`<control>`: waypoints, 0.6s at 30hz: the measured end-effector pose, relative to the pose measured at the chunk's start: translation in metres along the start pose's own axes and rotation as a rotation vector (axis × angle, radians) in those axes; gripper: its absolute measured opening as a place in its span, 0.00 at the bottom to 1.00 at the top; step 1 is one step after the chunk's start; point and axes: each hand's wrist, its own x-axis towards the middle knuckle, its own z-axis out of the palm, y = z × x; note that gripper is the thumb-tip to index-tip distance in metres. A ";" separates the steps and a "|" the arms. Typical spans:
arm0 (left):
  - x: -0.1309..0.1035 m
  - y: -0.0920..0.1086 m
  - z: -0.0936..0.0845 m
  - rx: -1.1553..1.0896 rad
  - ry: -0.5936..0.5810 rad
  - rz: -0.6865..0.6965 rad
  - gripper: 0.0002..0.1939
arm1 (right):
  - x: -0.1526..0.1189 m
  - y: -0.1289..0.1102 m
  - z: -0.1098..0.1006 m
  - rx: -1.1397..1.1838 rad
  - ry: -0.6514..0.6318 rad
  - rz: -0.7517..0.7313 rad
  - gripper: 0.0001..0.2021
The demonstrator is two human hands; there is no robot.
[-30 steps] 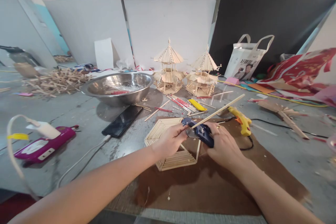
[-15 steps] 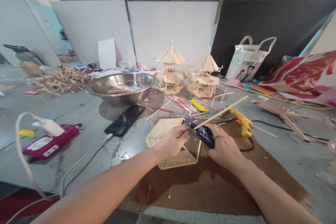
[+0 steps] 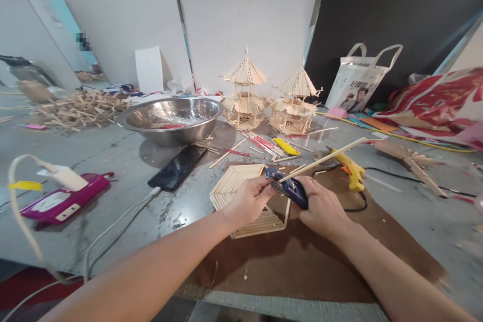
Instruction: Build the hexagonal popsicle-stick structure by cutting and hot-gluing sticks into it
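My right hand [image 3: 320,204] is wrapped round a dark blue hand cutter [image 3: 298,195], with its metal jaw turned toward my left hand. A long thin wooden stick [image 3: 324,159] lies across the jaw and slants up to the right. My left hand [image 3: 249,201] is closed, thumb and fingers pinched at the stick's near end; the fingertips partly hide that end. A short stick piece [image 3: 297,170] shows just behind the long stick. Below both hands lies a hexagonal stick panel [image 3: 230,188], its sides filled with parallel sticks and its middle partly covered by my left hand.
A brown mat [image 3: 302,271] lies under the panel. A yellow glue gun [image 3: 350,171] with its cord is at right. Farther back stand two stick pagodas [image 3: 247,103], a steel bowl [image 3: 169,133] and loose sticks [image 3: 264,145]. A phone [image 3: 179,167] and purple power strip [image 3: 68,198] are left.
My view has shifted slightly, so most things appear higher. The long stick reaches farther right, and a short piece now shows beside it. Both hands keep nearly the same hold.
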 end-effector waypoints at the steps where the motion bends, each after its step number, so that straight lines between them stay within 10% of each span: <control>1: 0.000 0.000 0.000 0.004 0.003 0.005 0.14 | 0.000 0.000 0.001 -0.008 -0.001 0.007 0.21; 18: -0.005 -0.005 0.001 0.075 0.042 0.049 0.14 | -0.002 -0.004 -0.002 -0.127 -0.042 0.032 0.14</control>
